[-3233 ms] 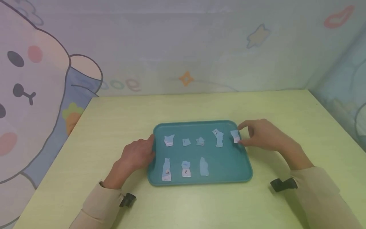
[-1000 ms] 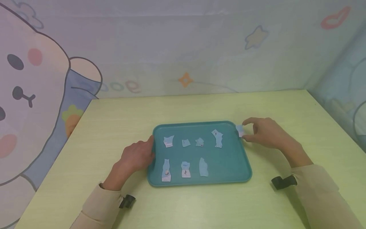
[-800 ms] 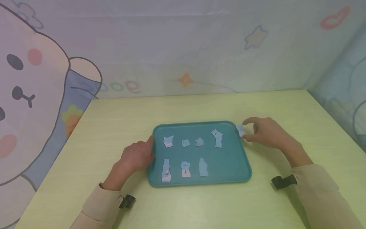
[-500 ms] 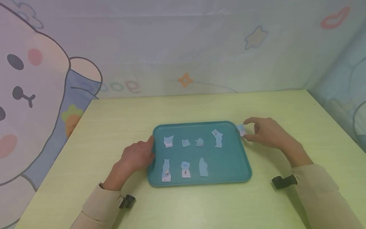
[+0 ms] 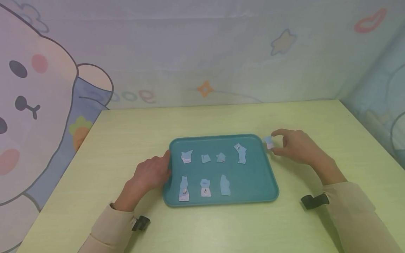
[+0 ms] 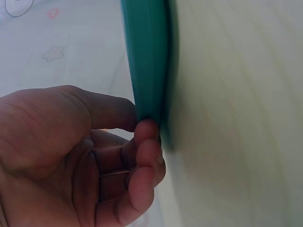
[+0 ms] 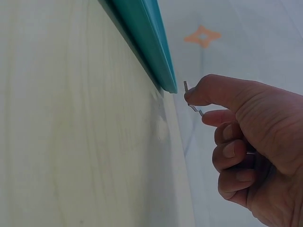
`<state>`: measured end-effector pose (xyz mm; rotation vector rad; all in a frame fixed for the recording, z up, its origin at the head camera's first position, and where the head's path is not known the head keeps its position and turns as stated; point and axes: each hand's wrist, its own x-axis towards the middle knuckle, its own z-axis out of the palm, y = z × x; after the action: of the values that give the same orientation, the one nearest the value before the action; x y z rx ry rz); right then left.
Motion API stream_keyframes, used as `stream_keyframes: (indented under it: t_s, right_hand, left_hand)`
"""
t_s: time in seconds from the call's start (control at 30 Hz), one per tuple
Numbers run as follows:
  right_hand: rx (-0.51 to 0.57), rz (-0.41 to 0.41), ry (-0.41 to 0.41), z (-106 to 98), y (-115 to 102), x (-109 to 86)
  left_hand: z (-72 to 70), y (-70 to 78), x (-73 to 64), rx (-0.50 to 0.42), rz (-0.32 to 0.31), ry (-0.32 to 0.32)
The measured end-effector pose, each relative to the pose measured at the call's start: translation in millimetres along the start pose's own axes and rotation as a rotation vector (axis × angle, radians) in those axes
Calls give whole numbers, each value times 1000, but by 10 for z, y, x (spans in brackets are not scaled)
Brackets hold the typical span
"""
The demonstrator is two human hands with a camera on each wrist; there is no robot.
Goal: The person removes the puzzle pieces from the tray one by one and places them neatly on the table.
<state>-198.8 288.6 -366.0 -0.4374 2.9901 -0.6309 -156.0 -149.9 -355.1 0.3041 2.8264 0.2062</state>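
Shifted off the teal tray (image 5: pixel 253 181): one torn paper scrap (image 5: pixel 269 142), pinched in the grip of the right hand (image 5: pixel 295 146). Left hand (image 5: pixel 152 172): pinching tray's edge (image 6: pixel 148 61). On tray: seven other scraps (image 5: pixel 225 185).

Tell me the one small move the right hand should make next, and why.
Probably lower the paper piece onto the table right of the tray: the right hand pinches it just past the tray's right rim, seemingly in the air, while the left hand grips the opposite rim.
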Motion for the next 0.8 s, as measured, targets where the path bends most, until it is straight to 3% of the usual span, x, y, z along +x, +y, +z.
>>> stream_keyframes:
  t_s: [0.8]
  right_hand:
    - [-48, 31, 38, 43, 99, 17]
  left_hand:
    - [15, -13, -6, 0, 8, 20]
